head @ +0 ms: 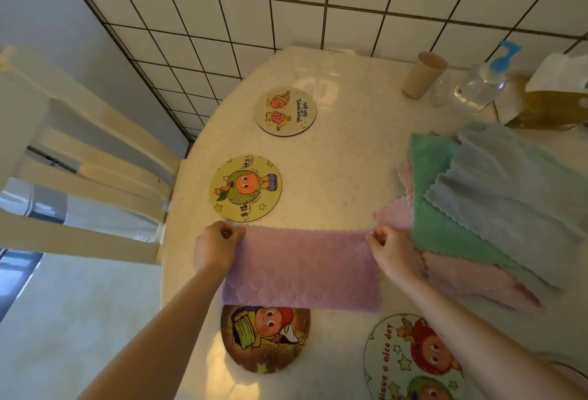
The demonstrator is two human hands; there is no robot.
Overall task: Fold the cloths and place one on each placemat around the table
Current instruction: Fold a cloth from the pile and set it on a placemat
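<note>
A purple quilted cloth [302, 269] lies folded in half on the table, its near edge over a brown round placemat [265, 342]. My left hand [214, 248] pinches its far left corner and my right hand [393, 251] pinches its far right corner. Three more round placemats lie around: a yellow one [245, 188] just beyond the left hand, a smaller one [285, 111] farther back, and a white "Have a nice day" one [410, 361] at the near right. To the right sits a pile of cloths: pink [471, 282], green [436, 218] and blue [509, 196].
The round table [343, 157] has a pale patterned cover. At the back right stand a beige cup [424, 75], a clear spray bottle [480, 84] and a tissue box [553, 97]. A cream wooden chair [86, 151] stands at the left, against the tiled wall.
</note>
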